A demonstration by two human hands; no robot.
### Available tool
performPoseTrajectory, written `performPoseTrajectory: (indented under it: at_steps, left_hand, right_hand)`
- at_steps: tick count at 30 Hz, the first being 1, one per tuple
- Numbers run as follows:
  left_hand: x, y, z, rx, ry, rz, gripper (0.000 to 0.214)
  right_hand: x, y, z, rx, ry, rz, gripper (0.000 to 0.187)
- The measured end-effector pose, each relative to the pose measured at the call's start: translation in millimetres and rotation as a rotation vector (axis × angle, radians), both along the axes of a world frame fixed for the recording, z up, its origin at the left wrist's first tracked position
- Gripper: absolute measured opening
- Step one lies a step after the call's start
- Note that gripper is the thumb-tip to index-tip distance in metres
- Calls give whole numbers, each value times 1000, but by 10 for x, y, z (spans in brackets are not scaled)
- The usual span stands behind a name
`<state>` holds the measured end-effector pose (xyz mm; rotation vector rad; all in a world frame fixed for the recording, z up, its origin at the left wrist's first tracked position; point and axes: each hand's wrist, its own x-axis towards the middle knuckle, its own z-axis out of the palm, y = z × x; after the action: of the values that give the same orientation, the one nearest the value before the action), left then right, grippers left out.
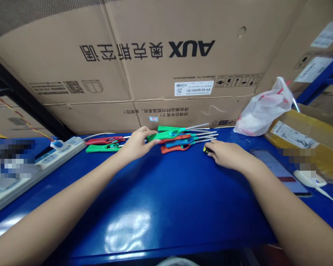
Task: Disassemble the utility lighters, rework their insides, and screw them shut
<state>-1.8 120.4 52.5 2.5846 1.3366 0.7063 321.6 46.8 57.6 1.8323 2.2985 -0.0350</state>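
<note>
My left hand [138, 142] grips the handle end of a green long-nosed lighter [166, 135] lying on the blue table [161, 199]. That lighter rests on a pile of several more lighters [183, 142], red, blue and green, with thin metal nozzles pointing right. Left of this hand lie a red lighter [102, 140] and another green lighter [101, 148]. My right hand [224, 153] rests palm down on the table to the right of the pile, fingers curled over a small dark and yellow object [205, 149] that I cannot name.
A big AUX cardboard box [155, 62] walls off the back of the table. A white power strip [48, 159] lies at the left. A white plastic bag [263, 109], a brown carton [308, 144] and a phone [280, 170] sit at the right.
</note>
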Motion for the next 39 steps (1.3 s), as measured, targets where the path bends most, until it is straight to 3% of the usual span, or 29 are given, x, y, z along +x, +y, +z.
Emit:
performPoseTrajectory:
  at_steps: [7,11,15,19,23,27,31,35,39]
  left_hand:
    - [450,335,-218,52,43,-6,33]
    - [492,380,-275,61,58,-14,36]
    - [437,288,-293,104,56,-7,38]
    - [276,70,-253,134,86,-4,40]
    - [-87,-115,-163,141,172,41,39]
    - [-600,-148,-131,138,294,188,41]
    - [-962,-95,-232,104,379,306,44]
    - [-1037,-31,-346,78,397,311,40]
    - [-1030,2,-321,35,382,237,32]
  right_hand:
    - [-172,-4,-95,88,8,116,25]
    - [-181,10,-97,123,5,156,27]
    - [-80,80,-98,144,6,150,25]
    - [24,147,-127,151,12,136,31]
    - [45,146,-161,139,26,121,39]
    - [38,119,-181,124,43,111,42]
    - [50,123,-195,98,63,113,43]
    - [48,134,-211,86,87,115,48]
    - [27,128,-231,81,112,134,53]
